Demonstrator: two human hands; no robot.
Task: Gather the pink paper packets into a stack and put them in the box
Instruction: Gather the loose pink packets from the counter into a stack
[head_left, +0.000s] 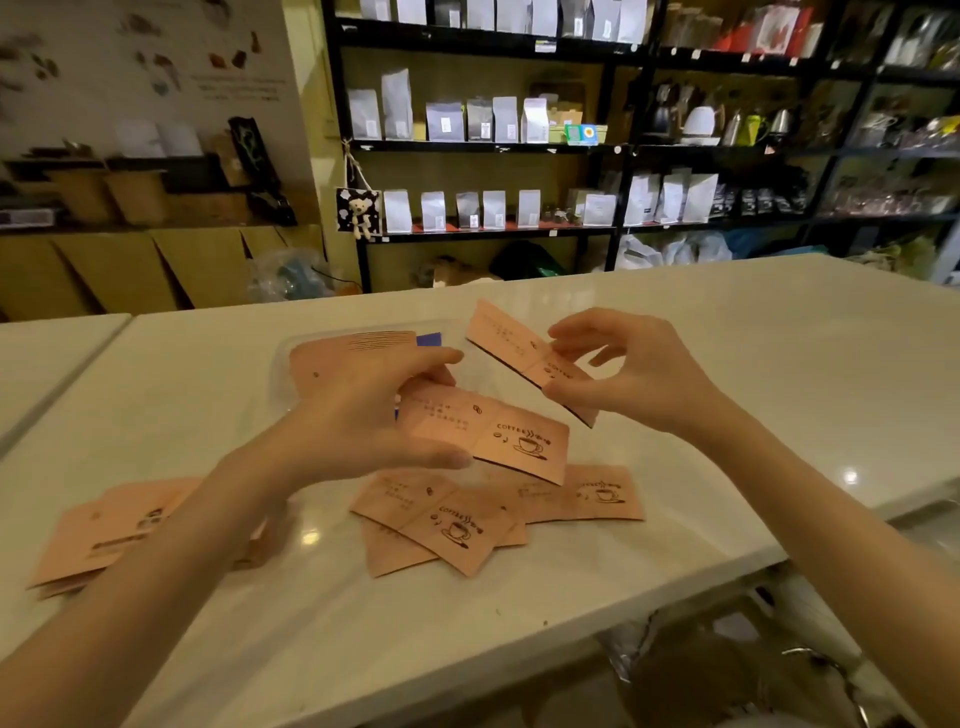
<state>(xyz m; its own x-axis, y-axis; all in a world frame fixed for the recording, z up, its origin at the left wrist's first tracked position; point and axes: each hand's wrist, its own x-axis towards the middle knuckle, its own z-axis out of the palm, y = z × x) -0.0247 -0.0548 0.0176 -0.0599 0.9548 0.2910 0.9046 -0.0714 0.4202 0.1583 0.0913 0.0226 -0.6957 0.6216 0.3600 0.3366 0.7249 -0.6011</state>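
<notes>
While left hand (363, 415) pinches pink coffee-print paper packet (498, 436), right hand (634, 374) pinches second pink packet (519, 348) above white counter (727, 338).

White counter (727, 364), loose pink packets (457, 519), possibly a clear box (280, 364)

Two bare forearms in view, no sleeves showing. Left hand (358, 415) and right hand (628, 374): no rings, watch, bracelets or gloves visible. Nails short, unpainted as far as blur allows.
</notes>
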